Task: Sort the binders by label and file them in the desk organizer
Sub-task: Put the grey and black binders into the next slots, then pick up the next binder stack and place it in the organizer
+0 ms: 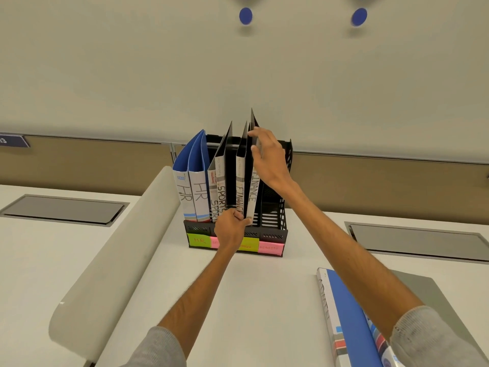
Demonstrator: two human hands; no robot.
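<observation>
A black mesh desk organizer point(274, 226) stands at the back of the white desk, with coloured slot labels along its front. Two blue HR binders point(197, 181) fill its left slot, two black SPORTS binders point(220, 181) the slot beside them. A black FINANCE binder point(240, 186) stands in the third slot. A second FINANCE binder point(251, 197) leans beside it; my right hand point(267, 157) grips its top edge and my left hand point(229, 229) pinches its lower spine. The rightmost slot, labelled ADMIN, holds nothing. A blue ADMIN binder point(344, 313) lies flat at the front right, partly under my right arm.
A curved white divider panel point(119, 260) runs diagonally across the desk on the left. Grey cable flaps point(63, 210) point(418, 242) are set into the desktop on both sides. A partition wall rises right behind the organizer.
</observation>
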